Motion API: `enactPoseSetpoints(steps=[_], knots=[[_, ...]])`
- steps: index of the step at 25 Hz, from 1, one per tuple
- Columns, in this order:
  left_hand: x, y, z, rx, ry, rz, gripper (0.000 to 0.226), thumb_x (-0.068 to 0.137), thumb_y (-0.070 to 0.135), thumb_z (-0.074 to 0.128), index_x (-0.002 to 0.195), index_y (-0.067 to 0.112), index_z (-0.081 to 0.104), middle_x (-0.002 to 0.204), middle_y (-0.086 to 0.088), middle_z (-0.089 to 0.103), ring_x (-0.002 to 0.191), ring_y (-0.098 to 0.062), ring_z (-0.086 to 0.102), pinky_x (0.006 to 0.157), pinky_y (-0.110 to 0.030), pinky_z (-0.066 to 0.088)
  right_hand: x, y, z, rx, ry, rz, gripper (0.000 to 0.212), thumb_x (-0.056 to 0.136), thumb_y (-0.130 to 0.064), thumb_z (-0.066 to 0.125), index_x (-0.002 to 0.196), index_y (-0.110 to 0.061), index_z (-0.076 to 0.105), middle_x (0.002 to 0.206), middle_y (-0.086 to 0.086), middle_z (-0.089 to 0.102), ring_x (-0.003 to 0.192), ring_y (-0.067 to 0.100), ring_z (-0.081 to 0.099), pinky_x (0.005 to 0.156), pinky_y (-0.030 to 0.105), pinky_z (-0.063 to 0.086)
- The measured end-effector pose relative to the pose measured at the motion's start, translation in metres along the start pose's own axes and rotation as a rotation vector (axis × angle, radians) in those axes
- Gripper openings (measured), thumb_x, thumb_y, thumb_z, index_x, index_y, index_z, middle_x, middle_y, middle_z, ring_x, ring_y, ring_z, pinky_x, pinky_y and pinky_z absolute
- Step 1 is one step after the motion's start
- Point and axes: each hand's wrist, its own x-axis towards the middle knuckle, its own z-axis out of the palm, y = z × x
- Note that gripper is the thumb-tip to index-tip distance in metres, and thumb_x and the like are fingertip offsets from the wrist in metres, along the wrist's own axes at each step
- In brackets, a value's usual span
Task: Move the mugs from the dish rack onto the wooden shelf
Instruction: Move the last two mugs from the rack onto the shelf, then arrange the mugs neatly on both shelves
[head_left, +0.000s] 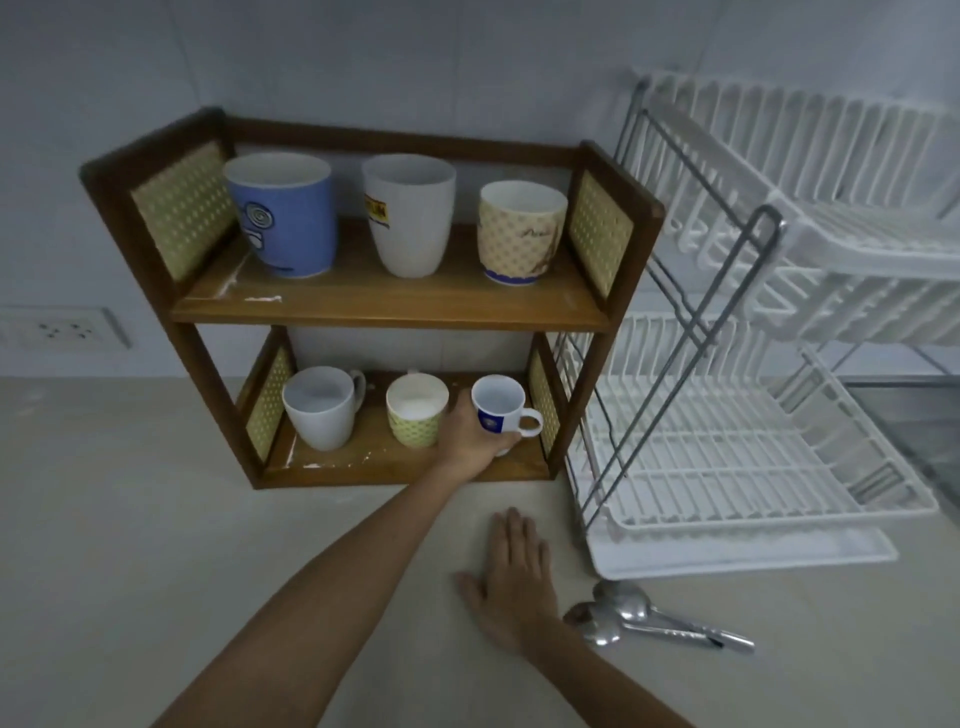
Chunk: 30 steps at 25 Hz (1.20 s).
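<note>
Counting six mugs (497, 410) on wooden shelf (389, 306).

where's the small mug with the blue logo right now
In the head view the small mug is at the right end of the wooden shelf's lower level, gripped by the left hand, beside the green patterned mug.

Your wooden shelf (389, 306) holds three mugs per tier. Dish rack (753, 415) sits just right of it. Spoons (639, 618) lie before the rack.
</note>
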Motion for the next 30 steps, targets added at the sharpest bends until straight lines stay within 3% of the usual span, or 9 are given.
enactPoseSetpoints(steps=[3,8,13,18,21,23,25,27,30], knots=[[0.012,-0.006,0.022,-0.021,0.058,-0.042,0.074,0.065,0.017,0.085,0.126,0.009,0.045,0.126,-0.011,0.059,0.115,-0.028,0.055,0.079,-0.025,0.041,0.007,0.001,0.017,-0.055,0.044,-0.037,0.095,0.082,-0.075,0.017,0.151,-0.014,-0.007,0.161,0.005,-0.011,0.147,0.025,-0.016,0.117,0.046,-0.011],[0.029,-0.015,0.04,0.01,0.164,-0.078,0.069,0.068,0.016,0.084,0.123,0.004,0.046,0.125,-0.017,0.06,0.115,-0.035,0.055,0.086,-0.037,0.047,0.013,0.003,0.019,-0.083,0.081,-0.065,0.096,0.08,-0.075,0.015,0.15,-0.015,-0.011,0.161,0.003,-0.013,0.145,0.021,-0.022,0.115,0.041,-0.017],[0.027,-0.008,0.03,0.086,0.045,-0.133,0.067,0.075,0.02,0.078,0.127,0.0,0.04,0.126,-0.019,0.059,0.114,-0.036,0.057,0.084,-0.039,0.047,0.011,0.002,0.015,-0.09,0.054,-0.061,0.094,0.081,-0.073,0.016,0.148,-0.016,-0.016,0.16,0.004,-0.017,0.144,0.02,-0.024,0.116,0.041,-0.016],[-0.029,0.038,-0.031,0.068,-0.296,-0.041,0.065,0.086,0.018,0.067,0.138,0.005,0.03,0.128,-0.015,0.058,0.114,-0.028,0.057,0.089,-0.036,0.048,0.007,-0.002,0.007,-0.106,-0.014,-0.035,0.092,0.084,-0.069,0.025,0.151,-0.013,-0.006,0.162,0.006,-0.007,0.148,0.024,-0.011,0.12,0.043,-0.006],[-0.056,0.087,-0.116,0.078,-0.616,0.183,0.039,0.089,0.018,0.064,0.127,0.016,0.053,0.114,-0.007,0.069,0.105,-0.014,0.065,0.089,-0.027,0.053,0.014,-0.023,-0.044,0.052,-0.077,-0.106,0.065,0.088,-0.051,0.046,0.144,-0.021,0.033,0.152,0.005,0.036,0.14,0.022,0.032,0.113,0.036,0.031],[-0.064,0.125,-0.173,-0.019,-0.528,0.333,0.025,0.088,0.017,0.064,0.113,0.022,0.064,0.106,0.001,0.073,0.1,-0.011,0.067,0.081,-0.021,0.055,0.02,-0.052,-0.106,0.274,0.155,-0.274,0.036,0.084,-0.042,0.054,0.119,-0.032,0.058,0.108,-0.008,0.067,0.096,0.003,0.062,0.08,0.024,0.051],[-0.056,0.158,-0.222,-0.074,-0.184,0.497,0.026,0.087,0.014,0.063,0.112,0.022,0.063,0.103,0.002,0.073,0.101,-0.011,0.067,0.082,-0.026,0.055,0.028,-0.086,-0.182,0.446,0.442,-0.475,0.024,0.081,-0.04,0.053,0.1,-0.032,0.064,0.075,-0.018,0.063,0.068,-0.004,0.059,0.058,0.008,0.043],[-0.035,0.186,-0.263,0.102,0.077,0.556,0.044,0.088,0.01,0.063,0.127,0.023,0.05,0.12,0.0,0.064,0.113,-0.011,0.059,0.096,-0.035,0.049,0.043,-0.12,-0.257,0.438,0.635,-0.613,0.021,0.082,-0.038,0.051,0.097,-0.032,0.064,0.081,-0.014,0.065,0.076,0.0,0.061,0.064,0.012,0.048],[0.004,0.201,-0.292,0.783,-0.048,0.368,0.084,0.085,0.026,0.068,0.149,0.032,0.013,0.155,-0.002,0.028,0.139,-0.021,0.03,0.112,-0.039,0.031,0.084,-0.163,-0.336,-0.007,0.575,-0.465,0.048,0.087,-0.05,0.049,0.127,-0.024,0.052,0.127,0.009,0.057,0.115,0.028,0.052,0.091,0.041,0.046]])
